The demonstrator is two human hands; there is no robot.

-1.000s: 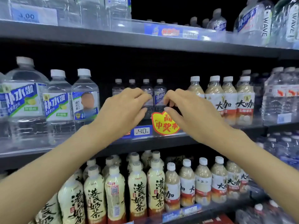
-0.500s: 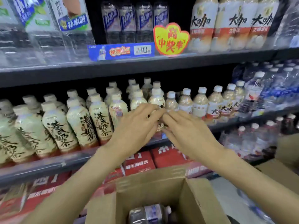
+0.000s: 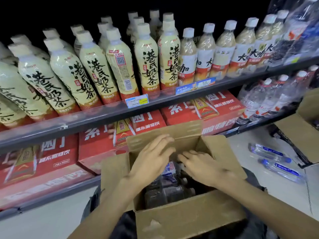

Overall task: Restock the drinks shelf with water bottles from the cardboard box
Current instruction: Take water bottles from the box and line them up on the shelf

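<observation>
We reach both hands, left [image 3: 151, 159] and right [image 3: 203, 167], fingers relaxed and holding nothing, over water bottles [image 3: 170, 188] inside the cardboard box [image 3: 188, 219]

Milk tea bottles [image 3: 96, 69] crowding the upper shelf [image 3: 120, 112]; red cartons [image 3: 203, 109] below; two water bottles [image 3: 272, 161] (lying flat) on the floor [image 3: 250, 178].

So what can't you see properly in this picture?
Head view only:
- Bottles in the box: both hands and the dark inside hide how many.
- Left hand and right hand: blurred, so whether they grip a bottle yet is unclear.
- Price tag: small print too small to read.
- Second box: cut off by the right edge.
</observation>
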